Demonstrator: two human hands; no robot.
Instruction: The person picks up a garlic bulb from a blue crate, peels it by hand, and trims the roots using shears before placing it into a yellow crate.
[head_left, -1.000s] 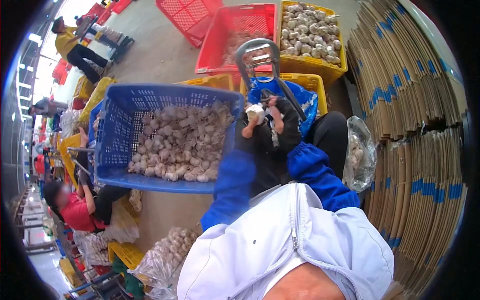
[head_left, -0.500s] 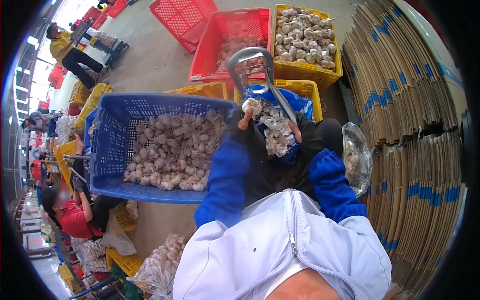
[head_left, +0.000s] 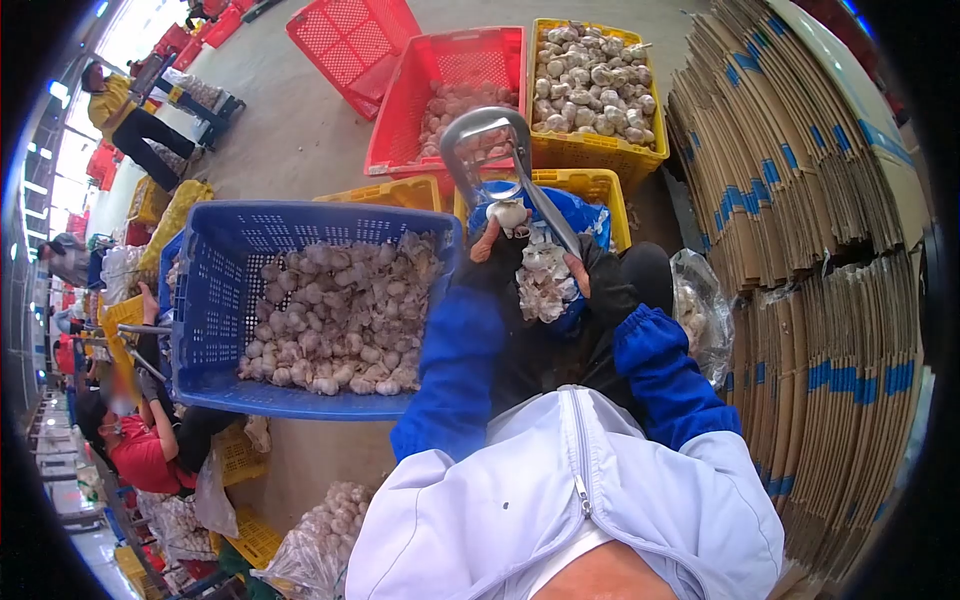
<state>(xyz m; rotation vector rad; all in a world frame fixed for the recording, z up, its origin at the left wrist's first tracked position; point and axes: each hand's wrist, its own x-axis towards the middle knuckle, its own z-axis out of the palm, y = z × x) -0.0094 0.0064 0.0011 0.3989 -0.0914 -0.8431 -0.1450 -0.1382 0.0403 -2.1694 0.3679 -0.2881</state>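
Note:
A whitish garlic bulb (head_left: 507, 214) is in my left hand (head_left: 485, 243), whose bare thumb shows beside it below a dark glove. My right hand (head_left: 577, 275), also dark-gloved, is closed round one handle of large metal shears (head_left: 550, 220). The wide looped end of the shears points away from me, and their lower metal part is right at the top of the bulb. Under both hands, loose garlic skins (head_left: 546, 280) are heaped between my knees, by a blue plastic bag (head_left: 590, 215) in a yellow crate (head_left: 618, 200).
To the left stands a blue crate (head_left: 300, 408) of garlic bulbs. Ahead are a red crate (head_left: 395, 120) and a yellow crate (head_left: 600, 150) holding garlic. Stacked flattened cardboard (head_left: 800, 200) rises on the right. One person (head_left: 145, 450) sits at left; another (head_left: 120, 110) stands farther off.
The view has shifted slightly, so the crates sit a little lower and farther left. The bulb is nearer the metal of the shears; both hands keep their holds.

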